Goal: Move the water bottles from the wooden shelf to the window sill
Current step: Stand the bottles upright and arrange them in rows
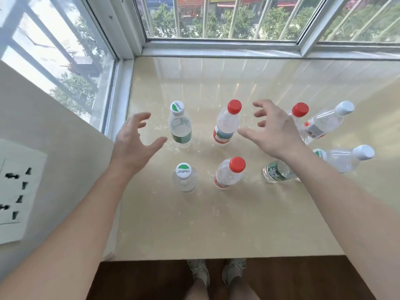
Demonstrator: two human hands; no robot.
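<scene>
Now both spread, empty: left hand (134,139) just left of green-cap bottle (180,124); right hand (275,133) btwn red-cap bottle (227,124) & right-side bottles (320,124).

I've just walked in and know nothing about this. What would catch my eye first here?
Two bare, open hands, the left hand and the right hand, hover over a cluster of water bottles standing on the pale window sill. The bright red caps stand out most, like the red-capped bottle between the hands. Behind, the barred window shows green trees.
</scene>
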